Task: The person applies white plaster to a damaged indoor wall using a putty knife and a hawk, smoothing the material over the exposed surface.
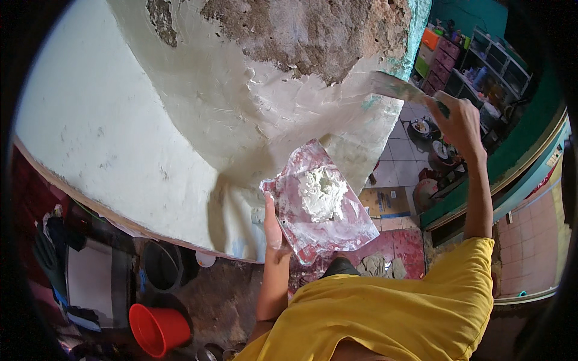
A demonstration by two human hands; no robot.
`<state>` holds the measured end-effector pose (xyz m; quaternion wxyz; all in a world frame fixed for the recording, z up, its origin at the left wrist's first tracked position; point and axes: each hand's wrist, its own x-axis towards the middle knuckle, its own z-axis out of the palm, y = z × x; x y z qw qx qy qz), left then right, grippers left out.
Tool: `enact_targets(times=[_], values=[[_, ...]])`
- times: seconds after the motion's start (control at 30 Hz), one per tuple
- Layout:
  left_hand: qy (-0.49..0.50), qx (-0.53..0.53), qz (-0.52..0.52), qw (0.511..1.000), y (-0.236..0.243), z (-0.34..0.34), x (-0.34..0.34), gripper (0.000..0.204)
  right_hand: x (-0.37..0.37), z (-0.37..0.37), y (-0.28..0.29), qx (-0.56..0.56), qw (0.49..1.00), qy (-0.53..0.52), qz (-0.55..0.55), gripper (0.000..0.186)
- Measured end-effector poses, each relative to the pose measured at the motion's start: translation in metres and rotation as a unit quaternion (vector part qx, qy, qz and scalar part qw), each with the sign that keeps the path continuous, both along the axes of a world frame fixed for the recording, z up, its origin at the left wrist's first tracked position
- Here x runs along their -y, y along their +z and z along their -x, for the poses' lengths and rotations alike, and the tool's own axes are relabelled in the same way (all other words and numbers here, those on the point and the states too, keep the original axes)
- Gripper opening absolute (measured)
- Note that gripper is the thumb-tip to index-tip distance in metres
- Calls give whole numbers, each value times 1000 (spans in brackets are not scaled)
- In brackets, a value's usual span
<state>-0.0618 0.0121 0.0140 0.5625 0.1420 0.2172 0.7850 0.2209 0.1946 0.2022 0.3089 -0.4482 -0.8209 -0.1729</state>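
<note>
My left hand (273, 222) grips the edge of a reddish, plaster-smeared board (301, 234) bearing a lump of white putty (322, 194). My right hand (456, 117) holds a wide metal putty knife (391, 84) raised at the wall's right edge, its blade on or very near the surface. The wall (156, 132) is coated in white plaster, with uneven smears in the middle, a rough grey-brown bare patch (313, 30) at the top and turquoise paint along its right edge.
Right of the wall are shelves (500, 66), pink drawers (442, 63), pots (421, 126) on a tiled floor, and a green door frame (500, 186). Below stand a red bucket (158, 331) and a dark bucket (159, 265); cloths (382, 268) lie near my feet.
</note>
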Motion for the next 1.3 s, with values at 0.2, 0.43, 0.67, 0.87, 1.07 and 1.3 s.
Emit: enact_targets(times=[0.2,0.43,0.67,0.87,1.07,1.3], values=[[17,11,-5,1000,1,-2,-1,49,7,-18,4,-31,999,19,35,22],[1,-21,5,1000,12,-3,-1,48,-15,22,2,-6,992,111,-54,29],[5,-7,-13,1000,10,-3,-3,46,-32,-24,14,7,996,34,-77,33],[-21,6,-5,1000,4,1,-1,45,-38,-65,-5,-84,991,82,64,37],[-49,44,-6,998,2,-4,-3,45,3,0,-104,-166,794,345,472,41],[-87,44,0,995,-3,5,2,44,15,34,-141,-114,750,400,514,43]])
